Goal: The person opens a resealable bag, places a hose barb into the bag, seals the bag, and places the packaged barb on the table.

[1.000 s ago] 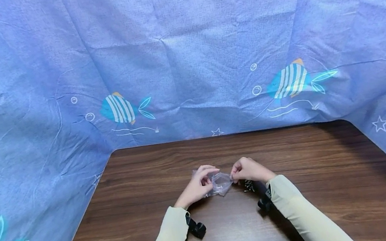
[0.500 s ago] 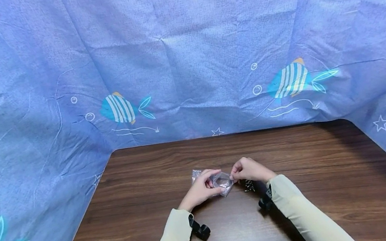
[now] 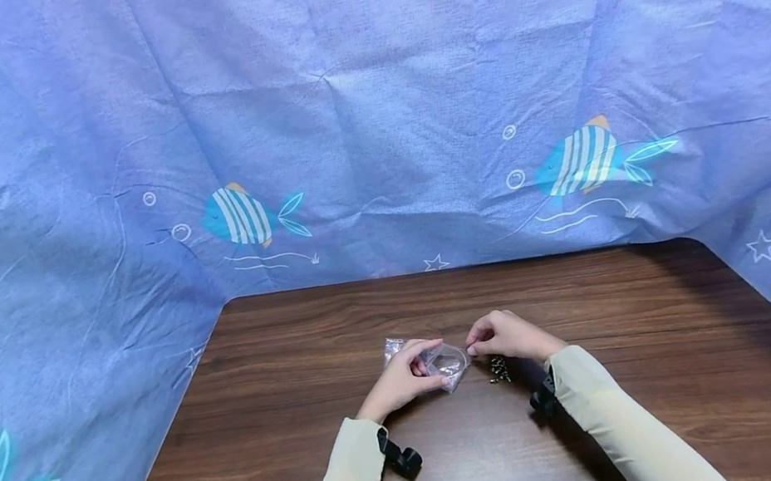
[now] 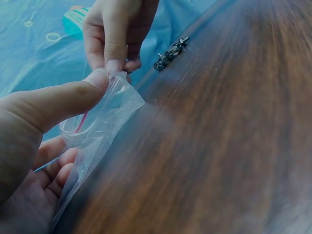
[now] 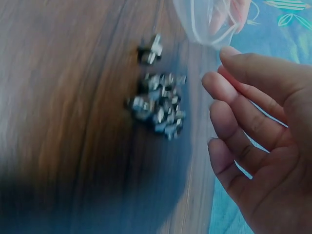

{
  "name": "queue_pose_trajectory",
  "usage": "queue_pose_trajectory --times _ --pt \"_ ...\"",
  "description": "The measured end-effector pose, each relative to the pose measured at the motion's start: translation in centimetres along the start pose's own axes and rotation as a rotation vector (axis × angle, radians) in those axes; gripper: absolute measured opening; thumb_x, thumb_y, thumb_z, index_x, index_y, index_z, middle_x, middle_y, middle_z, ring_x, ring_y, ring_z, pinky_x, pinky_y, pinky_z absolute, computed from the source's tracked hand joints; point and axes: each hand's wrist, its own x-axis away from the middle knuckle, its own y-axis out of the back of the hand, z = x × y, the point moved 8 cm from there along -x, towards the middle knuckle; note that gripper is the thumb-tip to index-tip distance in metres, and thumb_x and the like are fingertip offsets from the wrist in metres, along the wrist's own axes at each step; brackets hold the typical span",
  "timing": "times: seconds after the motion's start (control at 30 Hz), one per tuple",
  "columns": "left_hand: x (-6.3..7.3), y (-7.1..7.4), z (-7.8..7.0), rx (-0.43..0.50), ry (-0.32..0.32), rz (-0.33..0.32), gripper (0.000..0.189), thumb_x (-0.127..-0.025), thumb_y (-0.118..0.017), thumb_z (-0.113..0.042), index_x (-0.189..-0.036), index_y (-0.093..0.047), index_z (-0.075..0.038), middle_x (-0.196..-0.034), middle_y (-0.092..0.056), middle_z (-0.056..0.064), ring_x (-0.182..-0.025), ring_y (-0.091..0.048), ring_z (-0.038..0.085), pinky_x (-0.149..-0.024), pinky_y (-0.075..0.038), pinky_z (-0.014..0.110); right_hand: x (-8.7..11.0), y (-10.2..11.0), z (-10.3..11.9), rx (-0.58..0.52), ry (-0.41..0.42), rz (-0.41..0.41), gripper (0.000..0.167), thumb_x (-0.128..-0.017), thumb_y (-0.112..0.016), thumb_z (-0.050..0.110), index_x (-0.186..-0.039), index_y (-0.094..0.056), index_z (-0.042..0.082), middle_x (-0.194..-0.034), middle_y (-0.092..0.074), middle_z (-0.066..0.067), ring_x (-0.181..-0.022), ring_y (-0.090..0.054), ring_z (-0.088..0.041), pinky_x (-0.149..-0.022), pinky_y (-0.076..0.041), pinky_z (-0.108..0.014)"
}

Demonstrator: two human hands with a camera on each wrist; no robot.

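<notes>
My left hand (image 3: pixel 398 377) holds a clear plastic zip bag (image 4: pixel 109 117) with its mouth spread, the thumb on one side and curled fingers on the other. A pink line runs along the bag's mouth in the left wrist view. Just right of the bag is my right hand (image 3: pixel 512 336), its fingers loosely bent. In the right wrist view a gap shows between its thumb and fingertips (image 5: pixel 219 85), and the thumb tip is right by the bag's edge. Below that hand lies a small pile of shiny metal screws (image 5: pixel 163 105), one cluster (image 5: pixel 151 50) slightly apart.
The brown wood-grain table (image 3: pixel 301 472) spreads around both hands. A blue cloth (image 3: pixel 404 120) with fish prints hangs behind and beside it. Each wrist wears a black camera strap (image 3: pixel 401 458).
My left hand has shifted its hold around the bag's mouth, and the mouth looks rounder. My right hand has let go of the bag's edge and moved slightly right, showing more of the screws.
</notes>
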Motion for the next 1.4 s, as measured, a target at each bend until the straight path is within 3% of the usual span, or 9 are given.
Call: queue_pose_trajectory --times 0.27,0.63,0.83,0.97,1.17,1.3,1.4 --pt "-0.1 -0.1 -0.1 0.013 -0.003 -0.005 0.061 -0.078 -0.080 -0.020 -0.133 -0.057 -0.007 -0.114 -0.060 0.011 -0.074 -0.053 0.020 -0.065 -0.042 0.017 0.7 0.9 -0.8 0.049 0.005 0.031 0.008 -0.083 -0.073 0.019 -0.086 -0.074 0.012 -0.080 -0.071 0.006 -0.071 -0.057 -0.002 -0.068 -0.047 -0.021" --pt "-0.1 0.0 0.0 -0.006 0.005 0.012 0.063 -0.078 -0.080 -0.021 -0.135 -0.055 -0.007 -0.111 -0.059 0.008 -0.074 -0.050 0.011 -0.066 -0.043 0.017 1.2 0.9 -1.2 0.088 0.048 0.122 0.006 -0.083 -0.073 0.013 -0.085 -0.074 0.008 -0.080 -0.071 0.004 -0.073 -0.058 0.000 -0.069 -0.049 -0.019" --pt "-0.1 0.0 0.0 0.001 0.012 0.007 0.062 -0.078 -0.080 -0.021 -0.134 -0.056 -0.008 -0.114 -0.059 0.010 -0.076 -0.053 0.016 -0.067 -0.042 0.018 1.1 0.9 -0.9 0.173 0.106 0.114 0.006 -0.081 -0.074 0.013 -0.081 -0.074 0.007 -0.077 -0.070 0.004 -0.071 -0.058 0.000 -0.067 -0.050 -0.019" --pt "0.0 -0.1 0.0 0.010 0.015 0.001 0.062 -0.078 -0.080 -0.017 -0.134 -0.055 -0.006 -0.115 -0.059 0.014 -0.078 -0.055 0.027 -0.066 -0.040 0.017 1.0 0.9 -0.7 0.230 0.137 0.104 0.006 -0.082 -0.073 0.012 -0.081 -0.074 0.006 -0.077 -0.070 0.005 -0.072 -0.060 -0.001 -0.068 -0.051 -0.020" --pt "0.2 0.1 -1.4 0.021 0.025 0.016 0.060 -0.079 -0.077 -0.009 -0.133 -0.053 0.003 -0.116 -0.057 0.023 -0.080 -0.054 0.037 -0.066 -0.039 0.017 1.2 1.0 -0.3 0.276 0.182 0.078 0.004 -0.083 -0.073 0.008 -0.078 -0.073 0.008 -0.075 -0.069 0.005 -0.069 -0.059 0.000 -0.066 -0.051 -0.020" --pt "0.1 0.0 -0.7 0.017 0.016 0.011 0.061 -0.079 -0.078 -0.011 -0.134 -0.053 0.000 -0.117 -0.058 0.020 -0.080 -0.054 0.036 -0.066 -0.039 0.016 1.3 1.0 -0.3 0.305 0.224 0.061 0.004 -0.081 -0.074 0.007 -0.077 -0.073 0.009 -0.075 -0.068 0.004 -0.070 -0.060 -0.003 -0.066 -0.052 -0.021" --pt "0.0 -0.1 0.1 0.013 0.013 0.005 0.062 -0.078 -0.080 -0.016 -0.134 -0.055 -0.006 -0.116 -0.059 0.014 -0.078 -0.054 0.027 -0.066 -0.040 0.017 1.4 0.9 -0.2 0.324 0.257 0.054 0.005 -0.081 -0.074 0.007 -0.077 -0.073 0.009 -0.075 -0.067 0.003 -0.070 -0.061 -0.005 -0.066 -0.052 -0.022"
